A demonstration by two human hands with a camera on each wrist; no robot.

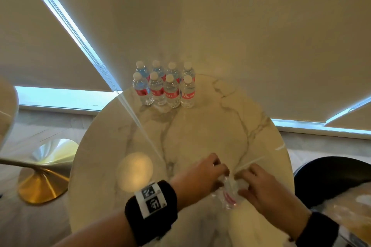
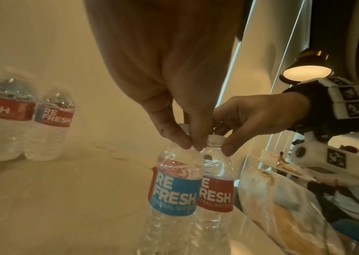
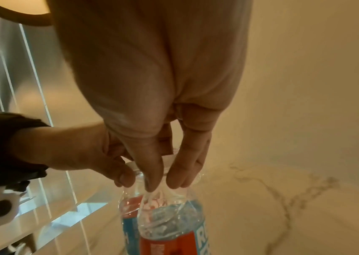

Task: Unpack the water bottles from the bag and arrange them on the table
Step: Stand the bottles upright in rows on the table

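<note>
Several clear water bottles (image 1: 164, 86) with red and blue labels stand in two rows at the far side of the round marble table (image 1: 200, 126); two of them show in the left wrist view (image 2: 49, 120). Near the front edge, two more bottles are held upright side by side by their tops. My left hand (image 2: 187, 143) pinches the neck of the blue-fronted bottle (image 2: 174, 186). My right hand (image 2: 222, 138) pinches the white cap of the red-fronted bottle (image 2: 216, 191). Their bases are out of view. The translucent bag (image 2: 283, 207) lies just right of them.
A black chair (image 1: 329, 172) holding the bag (image 1: 341, 206) stands at the table's right front. A gold pedestal base (image 1: 42, 182) is on the floor to the left. Window blinds hang close behind the table. A lamp (image 2: 307, 69) and a seated person (image 2: 348, 181) are beyond the right side.
</note>
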